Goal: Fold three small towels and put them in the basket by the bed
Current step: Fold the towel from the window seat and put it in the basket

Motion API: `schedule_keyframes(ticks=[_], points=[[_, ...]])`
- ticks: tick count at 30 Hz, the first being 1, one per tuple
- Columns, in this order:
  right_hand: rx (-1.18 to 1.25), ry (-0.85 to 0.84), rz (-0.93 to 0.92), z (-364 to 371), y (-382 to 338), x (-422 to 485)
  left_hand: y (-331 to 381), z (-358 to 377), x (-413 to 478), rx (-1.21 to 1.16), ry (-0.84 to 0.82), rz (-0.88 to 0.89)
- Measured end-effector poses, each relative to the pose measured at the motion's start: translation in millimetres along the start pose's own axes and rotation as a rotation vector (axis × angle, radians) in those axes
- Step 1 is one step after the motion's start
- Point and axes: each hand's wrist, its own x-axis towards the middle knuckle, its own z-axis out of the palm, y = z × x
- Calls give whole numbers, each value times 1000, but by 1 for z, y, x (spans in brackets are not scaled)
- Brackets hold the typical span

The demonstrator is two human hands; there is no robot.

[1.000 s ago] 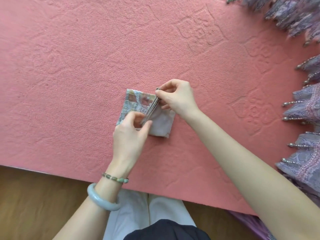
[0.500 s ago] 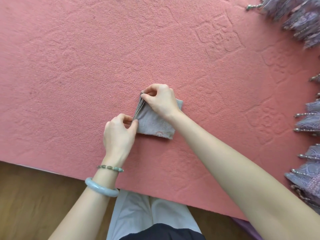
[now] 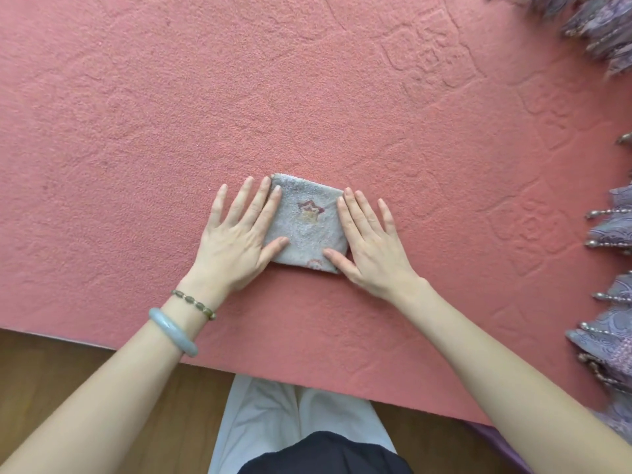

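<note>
One small grey towel [image 3: 307, 222] with faded pink and yellow star prints lies folded into a compact rectangle on the pink bedspread [image 3: 136, 114]. My left hand [image 3: 239, 237] rests flat on the bed at the towel's left edge, index finger and thumb lying on the cloth. My right hand [image 3: 367, 244] lies flat against the towel's right edge, thumb on its near corner. Both hands have fingers spread and grip nothing. No other towel and no basket are in view.
A purple patterned fabric with beaded tassels [image 3: 608, 234] lies along the bed's right side. The bed's near edge [image 3: 102, 343] runs diagonally, with wooden floor [image 3: 51, 388] below it. My legs in pale trousers [image 3: 297, 419] stand against the edge.
Both hands pinched the towel's edges and folded it over to the right. They have since let go and now press flat on either side of the folded towel.
</note>
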Motion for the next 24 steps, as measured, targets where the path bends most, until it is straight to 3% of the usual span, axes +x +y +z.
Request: schedule_keyframes(ticks=[5, 10, 14, 16, 18, 21, 24], points=[[12, 36, -4, -2, -8, -13, -6, 0, -5, 8, 8, 19], [28, -49, -15, 14, -8, -28, -6, -4, -4, -24, -25, 20], [201, 35, -19, 0, -11, -29, 9, -11, -6, -220, 10, -74], [426, 183, 152, -7, -17, -28, 19, -17, -7, -445, 27, -163], [748, 269, 490, -11, -25, -20, 29, -21, -6, -627, 65, -224], [1141, 184, 889, -19, -30, -1, 37, -25, 0, -760, 141, -346], [1464, 133, 1034, -24, -31, 16, 35, -31, 10, -923, 188, -558]])
